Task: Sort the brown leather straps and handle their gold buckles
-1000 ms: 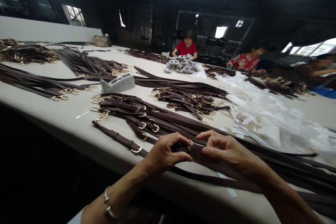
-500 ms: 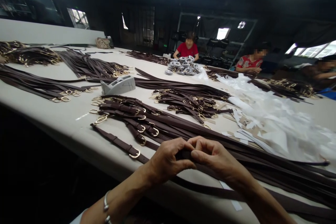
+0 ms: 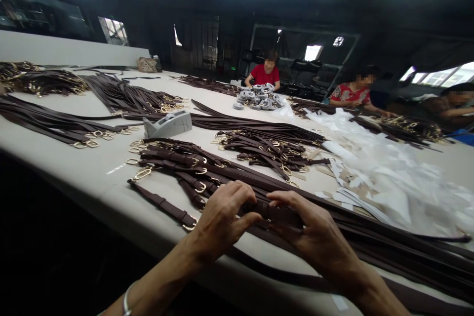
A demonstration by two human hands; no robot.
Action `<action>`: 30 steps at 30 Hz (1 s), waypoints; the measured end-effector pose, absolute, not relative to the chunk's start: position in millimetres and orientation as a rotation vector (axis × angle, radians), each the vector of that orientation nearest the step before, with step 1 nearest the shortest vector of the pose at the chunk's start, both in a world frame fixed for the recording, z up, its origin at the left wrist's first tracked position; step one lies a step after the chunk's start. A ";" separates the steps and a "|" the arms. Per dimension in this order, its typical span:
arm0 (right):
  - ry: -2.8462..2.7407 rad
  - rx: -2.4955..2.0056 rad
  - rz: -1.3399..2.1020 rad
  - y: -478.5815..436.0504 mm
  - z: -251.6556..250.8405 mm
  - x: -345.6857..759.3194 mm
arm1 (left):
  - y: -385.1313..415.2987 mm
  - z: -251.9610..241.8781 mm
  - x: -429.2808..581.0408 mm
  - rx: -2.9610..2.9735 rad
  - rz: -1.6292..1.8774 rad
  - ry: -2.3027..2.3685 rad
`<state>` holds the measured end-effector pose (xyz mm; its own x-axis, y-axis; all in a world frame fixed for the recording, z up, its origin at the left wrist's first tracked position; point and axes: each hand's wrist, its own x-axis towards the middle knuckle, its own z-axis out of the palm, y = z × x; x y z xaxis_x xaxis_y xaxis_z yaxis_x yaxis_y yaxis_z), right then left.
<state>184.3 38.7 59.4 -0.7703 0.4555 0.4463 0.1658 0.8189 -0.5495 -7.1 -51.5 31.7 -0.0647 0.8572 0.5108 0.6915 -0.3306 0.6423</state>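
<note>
Between my two hands is a dark brown leather strap point(image 3: 283, 216), with a keeper loop showing near its middle. My left hand point(image 3: 222, 219) pinches its left end between thumb and curled fingers. At the other end, my right hand point(image 3: 320, 232) curves its fingers around the strap; its thumb is partly hidden. A brass buckle point(image 3: 190, 224) on another strap lies just left of my left hand. Behind my hands, a bundle of brown straps point(image 3: 237, 174) with gold buckles and oval rings runs across the table toward the right.
A grey tape dispenser point(image 3: 168, 124) stands beyond the bundle. More short straps point(image 3: 259, 150) are heaped behind it. Crumpled clear plastic point(image 3: 400, 173) covers the right side. Co-workers sit across the table point(image 3: 92, 173), one in a red shirt point(image 3: 264, 75) behind wrapped coils point(image 3: 259, 97).
My hands have moved apart, exposing more of the strap between them. My left hand has shifted left. Across the table, the person in the patterned red top has stretched an arm toward the straps.
</note>
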 end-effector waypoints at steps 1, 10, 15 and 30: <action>-2.436 -0.430 0.642 39.1 60.1 184.0 | -52.9 31.8 -5.8 2.048 1.312 1.774; -2.493 -0.285 0.591 36.0 61.5 188.3 | -55.0 41.6 -7.8 1.649 0.999 1.593; -2.754 -0.399 0.392 28.1 73.0 185.2 | -50.4 33.2 0.1 1.535 1.048 1.359; -2.190 -0.743 1.361 52.0 76.0 199.5 | -55.6 19.2 -30.3 1.244 1.372 1.113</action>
